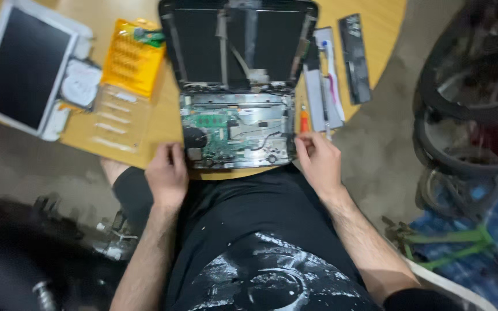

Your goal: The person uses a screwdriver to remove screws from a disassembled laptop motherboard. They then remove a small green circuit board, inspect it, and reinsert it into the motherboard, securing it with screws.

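On the table's near edge, one opened laptop (234,129) sits between two loosely curled hands, left (167,175) and right (318,161), both gripping nothing.

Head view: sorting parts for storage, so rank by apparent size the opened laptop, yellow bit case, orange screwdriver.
1. opened laptop
2. yellow bit case
3. orange screwdriver, far smallest, by the right hand

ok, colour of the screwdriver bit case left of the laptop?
Yellow-orange bit case, clear lid open; head view.
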